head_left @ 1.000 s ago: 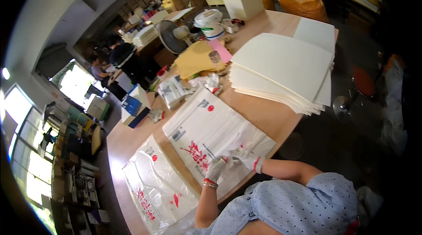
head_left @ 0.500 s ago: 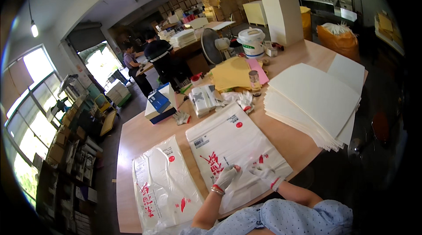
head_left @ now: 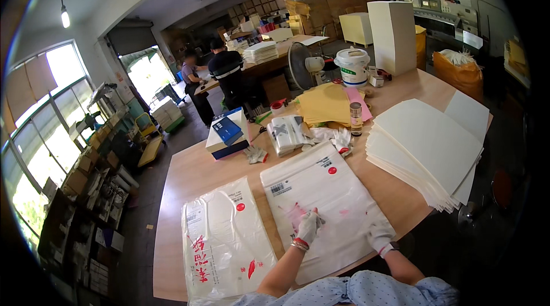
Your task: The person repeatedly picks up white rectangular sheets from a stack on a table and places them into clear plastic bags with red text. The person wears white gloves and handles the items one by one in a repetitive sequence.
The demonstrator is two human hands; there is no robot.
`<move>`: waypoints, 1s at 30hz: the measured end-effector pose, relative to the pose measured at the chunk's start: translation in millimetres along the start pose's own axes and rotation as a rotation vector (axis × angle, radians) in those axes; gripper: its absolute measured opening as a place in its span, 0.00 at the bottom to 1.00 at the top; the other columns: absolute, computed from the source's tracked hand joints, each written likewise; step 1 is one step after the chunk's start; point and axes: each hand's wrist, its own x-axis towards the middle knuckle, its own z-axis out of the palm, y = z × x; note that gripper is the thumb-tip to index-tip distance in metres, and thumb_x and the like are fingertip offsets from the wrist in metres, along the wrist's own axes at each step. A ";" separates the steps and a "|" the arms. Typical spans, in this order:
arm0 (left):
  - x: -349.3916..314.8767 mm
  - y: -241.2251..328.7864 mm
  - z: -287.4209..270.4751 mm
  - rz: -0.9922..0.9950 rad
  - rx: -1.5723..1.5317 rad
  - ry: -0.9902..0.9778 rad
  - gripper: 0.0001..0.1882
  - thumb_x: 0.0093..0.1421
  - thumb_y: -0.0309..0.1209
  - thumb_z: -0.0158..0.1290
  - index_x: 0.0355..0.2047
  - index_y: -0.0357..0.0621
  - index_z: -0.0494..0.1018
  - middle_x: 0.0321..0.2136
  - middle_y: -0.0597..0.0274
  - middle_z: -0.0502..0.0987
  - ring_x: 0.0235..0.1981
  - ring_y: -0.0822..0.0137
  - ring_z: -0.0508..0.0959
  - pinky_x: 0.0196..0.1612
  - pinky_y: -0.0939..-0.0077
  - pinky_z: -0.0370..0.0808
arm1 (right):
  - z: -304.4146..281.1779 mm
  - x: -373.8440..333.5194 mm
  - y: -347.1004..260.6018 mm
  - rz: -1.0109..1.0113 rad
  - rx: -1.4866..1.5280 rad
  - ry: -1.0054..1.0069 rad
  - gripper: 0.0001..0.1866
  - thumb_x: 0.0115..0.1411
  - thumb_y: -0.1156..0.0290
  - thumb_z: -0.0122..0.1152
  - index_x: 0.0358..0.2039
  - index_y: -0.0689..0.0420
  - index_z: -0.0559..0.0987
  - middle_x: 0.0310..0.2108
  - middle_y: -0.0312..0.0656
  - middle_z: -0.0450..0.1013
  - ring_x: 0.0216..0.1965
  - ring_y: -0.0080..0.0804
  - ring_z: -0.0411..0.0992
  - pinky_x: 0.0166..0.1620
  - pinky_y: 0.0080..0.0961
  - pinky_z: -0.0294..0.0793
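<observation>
A white sheet pack in a clear plastic bag point(head_left: 338, 208) lies in front of me. Its barcode label and red dot are at the far end, and the red print at its near half looks smeared and faint. My left hand point(head_left: 309, 229), in a white glove with bare fingertips, is closed over the middle of the bag and seems to pinch its film. At the bag's right edge my right hand point(head_left: 381, 238), also gloved, lies with its fingers stretched out, slightly blurred. A second bagged pack point(head_left: 220, 231) with red print lies to the left.
Fanned white boards point(head_left: 427, 145) lie on the right of the wooden table point(head_left: 175, 191). Further back are yellow sheets point(head_left: 323, 105), a small bottle point(head_left: 356, 118), a white bucket point(head_left: 351, 65), folded plastic bags point(head_left: 286, 134), a spare glove point(head_left: 255, 154) and a blue-topped box point(head_left: 227, 131). Two people stand beyond.
My right hand has moved right, from the bag's near middle to its right edge. The left hand has shifted slightly on the bag. The bag's sharp red print now looks pale and smeared.
</observation>
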 end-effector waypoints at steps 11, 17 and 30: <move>-71.6 183.3 86.3 0.426 0.378 -0.270 0.23 0.55 0.24 0.46 0.52 0.41 0.60 0.30 0.67 0.75 0.20 0.83 0.66 0.20 0.86 0.65 | 13.0 84.8 -72.4 -0.166 -0.110 -0.338 0.12 0.55 0.68 0.56 0.39 0.56 0.75 0.39 0.47 0.71 0.42 0.42 0.70 0.44 0.33 0.70; -79.0 141.7 65.9 1.032 1.020 0.228 0.30 0.49 0.25 0.57 0.52 0.35 0.61 0.38 0.51 0.73 0.39 0.53 0.75 0.45 0.63 0.70 | -115.3 7.8 15.0 -0.221 0.157 -0.269 0.12 0.55 0.61 0.56 0.34 0.54 0.78 0.35 0.45 0.73 0.41 0.41 0.70 0.43 0.34 0.70; -120.3 64.7 152.4 0.907 0.568 -0.362 0.15 0.52 0.19 0.54 0.42 0.37 0.68 0.33 0.57 0.75 0.33 0.67 0.76 0.36 0.75 0.74 | -285.0 2.7 253.4 -0.028 0.100 0.140 0.27 0.56 0.55 0.55 0.52 0.57 0.67 0.30 0.45 0.75 0.34 0.45 0.73 0.39 0.34 0.71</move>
